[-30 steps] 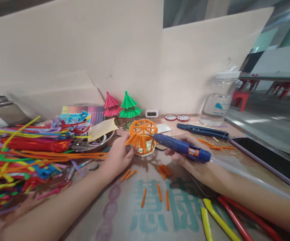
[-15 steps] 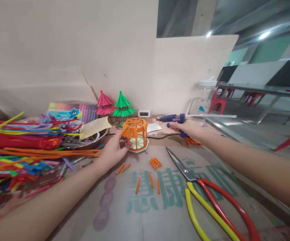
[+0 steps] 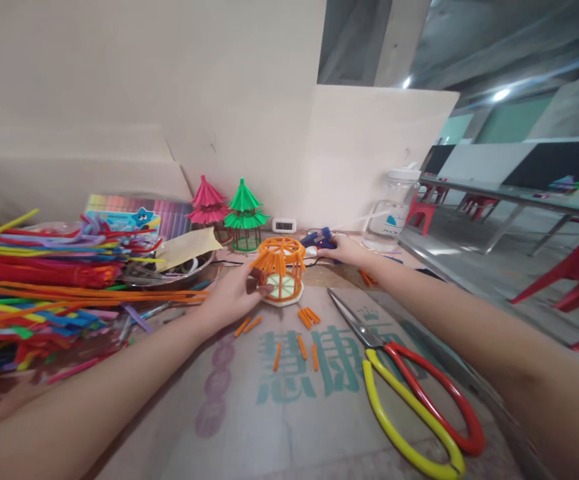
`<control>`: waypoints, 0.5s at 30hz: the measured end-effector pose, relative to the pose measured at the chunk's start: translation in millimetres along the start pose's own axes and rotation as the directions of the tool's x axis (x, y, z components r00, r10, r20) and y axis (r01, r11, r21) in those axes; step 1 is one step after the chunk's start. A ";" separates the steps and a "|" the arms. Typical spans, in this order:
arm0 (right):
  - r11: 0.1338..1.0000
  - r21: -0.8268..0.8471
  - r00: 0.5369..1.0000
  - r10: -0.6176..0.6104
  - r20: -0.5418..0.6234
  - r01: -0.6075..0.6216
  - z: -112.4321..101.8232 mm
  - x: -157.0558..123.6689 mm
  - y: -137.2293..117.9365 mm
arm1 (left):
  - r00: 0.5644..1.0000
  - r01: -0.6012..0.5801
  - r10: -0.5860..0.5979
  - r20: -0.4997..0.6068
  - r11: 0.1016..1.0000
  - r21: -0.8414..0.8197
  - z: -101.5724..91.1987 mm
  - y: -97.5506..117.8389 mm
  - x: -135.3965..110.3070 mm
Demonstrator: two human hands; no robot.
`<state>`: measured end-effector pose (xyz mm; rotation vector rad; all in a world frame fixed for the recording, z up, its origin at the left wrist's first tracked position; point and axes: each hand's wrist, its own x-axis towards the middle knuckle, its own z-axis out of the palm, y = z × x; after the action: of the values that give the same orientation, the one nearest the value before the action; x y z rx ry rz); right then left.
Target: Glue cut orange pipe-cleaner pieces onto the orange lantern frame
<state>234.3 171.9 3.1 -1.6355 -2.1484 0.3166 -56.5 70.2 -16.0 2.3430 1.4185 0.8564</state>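
My left hand [image 3: 239, 288] is closed on the near left side of an orange pipe-cleaner pavilion model [image 3: 282, 247], which stands upright on a pale base. A fringe of short orange pieces hangs from the left and front of its roof ring. Behind it, to the right, my right hand [image 3: 344, 251] is wrapped round a blue glue gun [image 3: 322, 238]. Part of the gun's grip is hidden by the fingers. Short orange pipe-cleaner pieces [image 3: 309, 317] lie in front of the model, with large scissors [image 3: 377, 343] to their right, handles red and yellow.
Heaps of coloured pipe cleaners [image 3: 44, 280] cover the left side, next to a metal bowl [image 3: 189, 277] of tools. A pink model [image 3: 207, 200] and a green model [image 3: 244, 207] stand behind, by a small clock [image 3: 284, 225]. A clear jug [image 3: 389, 210] stands back right.
My right hand has brought the glue gun leftward, close behind the pavilion model. The gun has turned. My left hand keeps its hold on the model; the camera view has shifted slightly.
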 end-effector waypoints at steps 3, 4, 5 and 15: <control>0.998 -0.050 0.999 -0.044 -0.015 0.043 -9.2 -10.3 2.8 | 1.000 0.004 -0.004 0.000 1.000 0.003 -1.4 1.7 -0.2; 0.996 -0.064 0.998 -0.059 -0.031 0.057 -12.7 -15.6 4.3 | 1.000 -0.002 0.002 -0.008 1.000 0.001 -1.4 1.7 -0.2; 0.995 -0.078 0.996 -0.072 -0.051 0.068 -16.3 -22.0 6.0 | 1.000 -0.016 0.016 -0.020 1.000 -0.007 -1.3 1.5 -0.2; 0.977 -0.089 0.977 -0.199 -0.078 0.192 -34.0 -104.6 -7.4 | 0.992 -0.113 0.108 -0.071 0.990 -0.085 5.2 -9.8 1.7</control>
<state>266.5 67.3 16.4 -1.4357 -2.2597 0.0984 -59.8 76.7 -24.4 2.3651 1.2573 1.0138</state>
